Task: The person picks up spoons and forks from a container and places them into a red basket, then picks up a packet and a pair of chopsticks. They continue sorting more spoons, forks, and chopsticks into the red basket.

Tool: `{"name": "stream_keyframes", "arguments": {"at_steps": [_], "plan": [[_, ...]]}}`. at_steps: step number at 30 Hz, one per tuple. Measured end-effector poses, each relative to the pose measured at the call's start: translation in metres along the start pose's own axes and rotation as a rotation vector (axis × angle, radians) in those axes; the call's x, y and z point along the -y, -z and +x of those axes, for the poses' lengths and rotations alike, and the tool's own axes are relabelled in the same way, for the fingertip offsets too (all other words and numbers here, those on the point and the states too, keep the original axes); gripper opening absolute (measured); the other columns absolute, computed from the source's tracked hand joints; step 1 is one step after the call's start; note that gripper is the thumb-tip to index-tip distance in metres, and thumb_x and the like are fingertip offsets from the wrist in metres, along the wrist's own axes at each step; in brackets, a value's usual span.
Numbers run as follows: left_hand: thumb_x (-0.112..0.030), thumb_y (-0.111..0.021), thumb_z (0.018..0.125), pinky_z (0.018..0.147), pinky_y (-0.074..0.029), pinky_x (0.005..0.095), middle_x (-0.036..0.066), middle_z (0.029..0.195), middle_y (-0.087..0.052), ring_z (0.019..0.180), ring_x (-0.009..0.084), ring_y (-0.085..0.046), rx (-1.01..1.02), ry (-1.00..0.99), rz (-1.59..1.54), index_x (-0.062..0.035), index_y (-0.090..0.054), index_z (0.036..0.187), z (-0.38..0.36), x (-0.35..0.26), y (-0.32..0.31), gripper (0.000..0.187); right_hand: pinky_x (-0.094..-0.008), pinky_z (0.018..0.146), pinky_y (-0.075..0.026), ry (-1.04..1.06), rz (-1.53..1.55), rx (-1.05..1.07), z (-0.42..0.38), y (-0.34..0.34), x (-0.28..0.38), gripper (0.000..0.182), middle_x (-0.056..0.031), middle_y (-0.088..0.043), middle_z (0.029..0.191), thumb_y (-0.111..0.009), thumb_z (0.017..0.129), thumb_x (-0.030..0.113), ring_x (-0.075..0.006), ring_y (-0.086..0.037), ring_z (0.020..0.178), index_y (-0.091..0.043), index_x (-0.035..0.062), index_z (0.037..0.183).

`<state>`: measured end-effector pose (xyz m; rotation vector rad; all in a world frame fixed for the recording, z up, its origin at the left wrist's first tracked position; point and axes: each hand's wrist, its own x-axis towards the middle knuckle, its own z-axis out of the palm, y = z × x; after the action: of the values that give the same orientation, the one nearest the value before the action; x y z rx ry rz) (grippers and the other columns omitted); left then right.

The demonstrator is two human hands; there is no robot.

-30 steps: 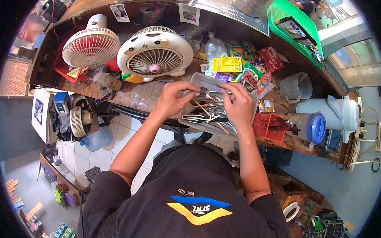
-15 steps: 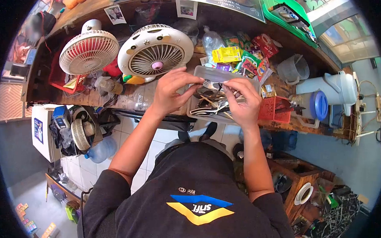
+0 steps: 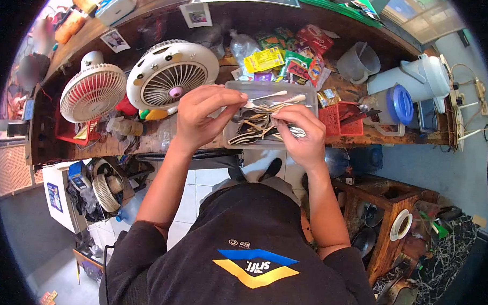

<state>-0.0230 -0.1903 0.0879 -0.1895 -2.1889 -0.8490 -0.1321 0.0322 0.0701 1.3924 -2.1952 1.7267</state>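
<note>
Left hand: left hand (image 3: 205, 116), thumb and forefinger narrow, at the end of a pale utensil (image 3: 250, 104); firmness of pinch cannot be told.
Right hand: right hand (image 3: 304, 134), thumb and forefinger narrow, over loose cutlery (image 3: 261, 121); whether a piece is gripped cannot be told.
Cutlery: crossed and tangled inside the clear tray (image 3: 309, 95), between and below the hands.
Risk, snag: lifting one piece may drag others out; cause, interlocked handles.
Risk, drop: a thin piece may slip; cause, fingertip-only contact.
Risk, tray shift: the tray may slide or tip towards 6 o'clock; cause, a pull near the counter's front edge.
Counter: worn brown wood (image 3: 156, 137), crowded.
Clock datum: tray centre, 12 o'clock away from the person.
9 to 10 o'clock: small fan (image 3: 90, 93) and round fan (image 3: 174, 77).
12 to 1 o'clock: coloured packets (image 3: 298, 63).
2 o'clock: clear bucket (image 3: 359, 62).
3 o'clock: red basket (image 3: 332, 117), just beside the tray.
Room: white floor tiles (image 3: 184, 204) at 8 o'clock; wooden cabinet (image 3: 381, 257) at 5 o'clock; blue-grey wall (image 3: 463, 176) at 4 o'clock.
</note>
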Motion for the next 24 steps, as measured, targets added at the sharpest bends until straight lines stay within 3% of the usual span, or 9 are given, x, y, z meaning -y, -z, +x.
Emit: {"name": "stream_keyframes", "arguments": {"at_steps": [8,14,21,23,24], "plan": [[-0.001,-0.084,0.077,0.075,-0.058,0.0334,0.005,0.092,-0.079,0.084,0.0206,-0.076,-0.038,-0.104,-0.034,-0.0103,-0.079,0.099,0.045,-0.026,-0.054,0.025,-0.0324,0.084,-0.056,0.038,-0.072,-0.171,-0.001,0.077,-0.003,0.021,-0.0113,-0.074,0.096,-0.078,0.079,-0.013,-0.0227,-0.071,0.091,-0.075,-0.0008,0.096],[0.001,-0.084,0.077,0.071,-0.059,0.0316,0.006,0.093,-0.079,0.084,0.0217,-0.077,-0.053,-0.154,-0.109,-0.0084,-0.079,0.099,0.09,-0.057,-0.119,0.024,-0.0323,0.082,-0.056,0.027,-0.192,-0.37,-0.014,0.165,-0.026,0.017,-0.0111,-0.074,0.098,-0.079,0.083,-0.007,-0.0226,-0.071,0.089,-0.074,0.0006,0.097],[0.005,-0.082,0.078,0.069,-0.061,0.0319,0.009,0.095,-0.079,0.082,0.0232,-0.077,-0.033,-0.227,-0.192,-0.0052,-0.076,0.099,0.112,-0.076,-0.199,0.024,-0.034,0.082,-0.056,-0.046,-0.219,-0.357,-0.035,0.218,-0.069,0.018,-0.0124,-0.073,0.097,-0.078,0.084,-0.007,-0.0251,-0.072,0.09,-0.074,0.0018,0.098],[0.009,-0.08,0.079,0.077,-0.062,0.033,0.012,0.098,-0.08,0.089,0.0246,-0.078,0.072,-0.154,-0.181,-0.0029,-0.074,0.103,0.108,-0.078,-0.216,0.027,-0.0346,0.081,-0.057,-0.058,-0.191,-0.343,-0.042,0.22,-0.084,0.018,-0.0123,-0.073,0.097,-0.077,0.083,-0.008,-0.0252,-0.072,0.09,-0.074,0.0019,0.098],[0.008,-0.08,0.079,0.074,-0.062,0.0332,0.01,0.097,-0.079,0.088,0.0246,-0.078,0.092,-0.132,-0.174,-0.0046,-0.074,0.103,0.105,-0.077,-0.227,0.028,-0.0347,0.081,-0.057,-0.088,-0.177,-0.309,-0.045,0.22,-0.089,0.019,-0.012,-0.073,0.097,-0.076,0.083,-0.008,-0.0253,-0.072,0.091,-0.074,0.0021,0.098]]}}
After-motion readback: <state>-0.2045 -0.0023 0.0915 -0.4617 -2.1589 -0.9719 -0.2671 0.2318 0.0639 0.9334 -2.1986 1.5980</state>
